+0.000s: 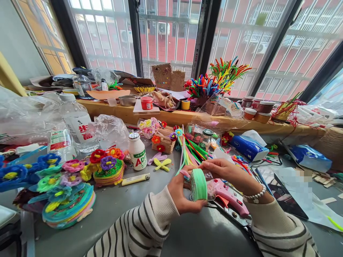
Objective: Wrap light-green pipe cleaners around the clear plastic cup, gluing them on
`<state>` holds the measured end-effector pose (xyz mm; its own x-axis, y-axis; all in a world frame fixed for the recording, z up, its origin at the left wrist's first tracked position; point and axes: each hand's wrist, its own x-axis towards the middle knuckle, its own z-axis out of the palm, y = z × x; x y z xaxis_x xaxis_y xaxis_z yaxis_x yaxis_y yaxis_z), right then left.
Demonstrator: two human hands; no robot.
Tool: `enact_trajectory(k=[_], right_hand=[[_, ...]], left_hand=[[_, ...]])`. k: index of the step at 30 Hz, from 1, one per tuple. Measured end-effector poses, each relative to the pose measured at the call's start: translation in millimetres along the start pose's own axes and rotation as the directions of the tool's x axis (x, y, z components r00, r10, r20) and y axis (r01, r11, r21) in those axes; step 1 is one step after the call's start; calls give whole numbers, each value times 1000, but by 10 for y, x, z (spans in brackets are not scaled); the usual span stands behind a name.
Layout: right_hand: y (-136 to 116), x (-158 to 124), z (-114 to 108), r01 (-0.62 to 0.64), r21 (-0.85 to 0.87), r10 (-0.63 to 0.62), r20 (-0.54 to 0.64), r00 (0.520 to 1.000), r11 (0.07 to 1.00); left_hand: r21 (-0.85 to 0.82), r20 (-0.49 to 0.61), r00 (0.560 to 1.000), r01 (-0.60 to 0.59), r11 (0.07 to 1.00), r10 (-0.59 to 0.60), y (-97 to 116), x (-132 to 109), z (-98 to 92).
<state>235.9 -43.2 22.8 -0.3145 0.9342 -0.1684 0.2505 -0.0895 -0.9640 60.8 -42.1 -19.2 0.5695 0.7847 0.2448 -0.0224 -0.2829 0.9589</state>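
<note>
My left hand (180,191) is closed round a green coil of pipe cleaner (198,184) wound on what looks like a clear round form. My right hand (224,170) pinches the top of the same coil from the right, with a pearl bracelet (255,195) on its wrist. A pink glue gun (228,194) lies on the grey table (115,203) just under my right hand. A bundle of coloured pipe cleaners (190,150) lies just beyond my hands.
Finished coiled mats with pipe-cleaner flowers (66,205) pile at the left. A small white bottle (137,151), a yellow lighter (135,179), a woven basket (165,142), a blue tissue pack (248,147) and a water bottle (77,123) stand around. A cluttered wooden sill (174,116) runs behind.
</note>
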Motion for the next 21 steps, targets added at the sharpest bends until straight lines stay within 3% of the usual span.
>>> enact_trajectory(k=[4, 11, 17, 21], right_hand=[[-53, 1, 37, 58, -77, -64, -78, 995, 995], [-27, -18, 11, 125, -107, -130, -39, 991, 986], [-9, -68, -34, 191, 6, -190, 145, 971, 982], [23, -54, -52, 236, -49, -218, 241, 946, 970]], left_hand=[[-12, -35, 999, -6, 1000, 6, 1, 10, -2], [-60, -55, 998, 28, 998, -31, -33, 9, -2], [-419, -26, 990, 116, 901, -140, -84, 66, -89], [-594, -33, 987, 106, 797, -157, -57, 106, -135]])
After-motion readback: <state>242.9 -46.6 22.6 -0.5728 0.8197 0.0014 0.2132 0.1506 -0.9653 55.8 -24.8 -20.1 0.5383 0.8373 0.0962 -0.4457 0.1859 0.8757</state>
